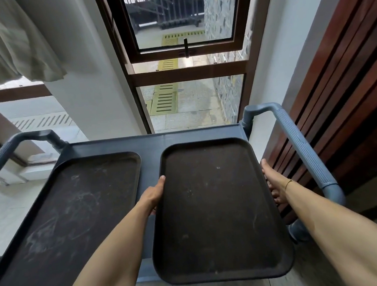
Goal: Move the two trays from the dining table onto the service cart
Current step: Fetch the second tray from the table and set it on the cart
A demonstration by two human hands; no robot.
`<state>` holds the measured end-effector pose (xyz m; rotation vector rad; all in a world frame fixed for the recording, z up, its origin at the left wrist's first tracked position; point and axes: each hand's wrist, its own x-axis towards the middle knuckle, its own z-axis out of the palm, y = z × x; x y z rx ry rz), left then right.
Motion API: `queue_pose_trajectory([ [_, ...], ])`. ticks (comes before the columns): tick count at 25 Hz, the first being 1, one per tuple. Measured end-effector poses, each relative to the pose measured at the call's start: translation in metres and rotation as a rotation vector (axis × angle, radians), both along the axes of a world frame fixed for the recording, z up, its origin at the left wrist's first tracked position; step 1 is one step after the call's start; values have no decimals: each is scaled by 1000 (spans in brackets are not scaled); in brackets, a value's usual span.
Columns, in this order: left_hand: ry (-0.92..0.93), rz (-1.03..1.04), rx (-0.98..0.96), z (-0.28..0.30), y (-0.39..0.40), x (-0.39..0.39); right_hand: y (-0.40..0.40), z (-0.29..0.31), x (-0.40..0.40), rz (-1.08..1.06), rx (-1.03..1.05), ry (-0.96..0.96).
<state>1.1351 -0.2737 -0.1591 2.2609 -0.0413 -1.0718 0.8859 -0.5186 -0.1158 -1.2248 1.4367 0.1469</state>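
Two dark brown rectangular trays are over the grey service cart (148,143). The left tray (71,219) lies flat on the cart's top shelf, with no hand on it. The right tray (215,208) is held over the cart's right half, its near end reaching past the cart's front edge. My left hand (154,194) grips this tray's left rim, thumb on top. My right hand (274,183) holds its right rim, fingers curled underneath. Whether the right tray rests on the shelf I cannot tell.
The cart has ribbed grey handles, the left handle (1,157) and the right handle (303,147). Behind it stands a brown-framed window (188,70) in a white wall. Dark red wooden panelling (347,85) runs close along the right. A pale curtain (10,41) hangs at upper left.
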Motion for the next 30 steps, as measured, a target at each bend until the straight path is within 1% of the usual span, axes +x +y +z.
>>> queue_pose_trajectory([
  [7, -18, -36, 2, -6, 2, 4, -4, -10, 4, -39, 4, -58],
  [9, -24, -44, 0, -7, 2, 6, -4, -15, 6, -62, -33, -72],
  [11, -32, -49, -7, -7, 3, 6, -2, -19, 7, -88, -118, -71],
  [13, -43, -58, -14, -7, 4, 5, -1, -23, 8, -29, -251, -23],
  [15, -58, -75, -10, -8, 5, 4, 1, -22, 10, 40, -382, 74],
  [16, -64, -86, -7, -8, 6, 4, 1, -21, 10, 46, -416, 115],
  [21, -71, -72, -40, -9, 8, 1, 0, -23, 3, 91, -477, 144],
  [27, -48, -65, -87, -11, 15, -11, 15, -28, -7, 353, -601, 152],
  [30, -88, -96, -78, -6, 21, -18, 22, -28, -12, 413, -618, 130],
])
